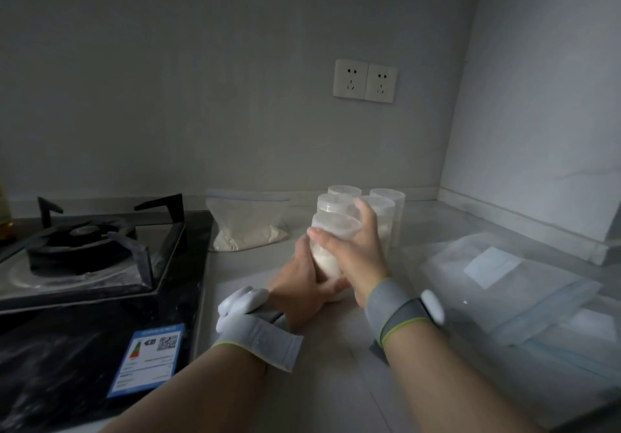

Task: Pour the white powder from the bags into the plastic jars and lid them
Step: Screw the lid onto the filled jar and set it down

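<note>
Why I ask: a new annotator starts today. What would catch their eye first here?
The left hand and right hand grip a plastic jar holding white powder at the centre of the counter, with more jars clustered just behind. A bag of powder stands by the back wall, beside the gas stove on the left.
</note>
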A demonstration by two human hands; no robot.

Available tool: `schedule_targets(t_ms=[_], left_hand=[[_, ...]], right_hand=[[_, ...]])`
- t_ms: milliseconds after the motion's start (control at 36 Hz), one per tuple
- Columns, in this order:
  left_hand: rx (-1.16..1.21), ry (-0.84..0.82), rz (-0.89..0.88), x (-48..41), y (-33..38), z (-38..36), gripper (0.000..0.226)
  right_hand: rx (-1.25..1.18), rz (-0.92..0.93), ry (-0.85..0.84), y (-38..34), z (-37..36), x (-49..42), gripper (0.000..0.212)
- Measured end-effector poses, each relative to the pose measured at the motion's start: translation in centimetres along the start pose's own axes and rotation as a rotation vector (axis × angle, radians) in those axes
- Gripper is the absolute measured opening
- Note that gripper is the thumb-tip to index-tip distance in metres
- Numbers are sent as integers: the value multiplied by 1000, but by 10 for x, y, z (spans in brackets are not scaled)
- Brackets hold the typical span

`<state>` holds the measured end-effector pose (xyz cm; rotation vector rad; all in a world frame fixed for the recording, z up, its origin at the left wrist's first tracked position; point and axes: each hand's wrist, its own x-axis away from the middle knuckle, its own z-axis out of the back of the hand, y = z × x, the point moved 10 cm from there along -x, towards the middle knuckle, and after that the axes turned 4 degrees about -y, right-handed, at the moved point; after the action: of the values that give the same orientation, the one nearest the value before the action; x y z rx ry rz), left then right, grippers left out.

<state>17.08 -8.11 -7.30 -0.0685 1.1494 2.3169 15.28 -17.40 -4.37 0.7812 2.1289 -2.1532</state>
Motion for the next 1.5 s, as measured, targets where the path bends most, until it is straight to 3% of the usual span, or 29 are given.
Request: schedule_targets(t_ms=[167,278,417,528,722,944,1139,1194,1278,1306,1361,1417,1500], left_hand=[[-362,-113,28,-15,0,-24,71],[-200,29,-25,-24,2,-16,56],[-100,171,-11,-36,-1,-3,59],[64,244,70,-45,-10,6,100],[326,173,104,-74,-21,-4,134],[419,177,43,-97,-22,-10,101],[456,234,113,-99,-33,-9,57],[496,227,113,-99,-36,-9,64],[649,232,210,-94,-48,-5,106],[700,246,244,-96,-53,1,103],[766,295,265,-98,-54,16,62],[606,385,218,-109,-46,43,27],[342,407,76,-131,-10,70,19]], right_hand=[[142,4,152,9,32,2,73],[362,-76,241,14,58,2,74],[590,-166,320,13,102,-5,69],[679,-205,361,18,126,-14,67],[747,-229,358,28,140,-32,68],[761,-255,341,40,144,-46,63],[654,-244,458,40,153,-43,53],[614,-207,531,32,156,-38,56],[585,-162,614,23,158,-29,49],[568,-149,625,20,157,-28,46],[558,-129,616,18,152,-28,40],[537,-109,594,16,147,-30,36],[504,-92,575,16,144,-32,32]])
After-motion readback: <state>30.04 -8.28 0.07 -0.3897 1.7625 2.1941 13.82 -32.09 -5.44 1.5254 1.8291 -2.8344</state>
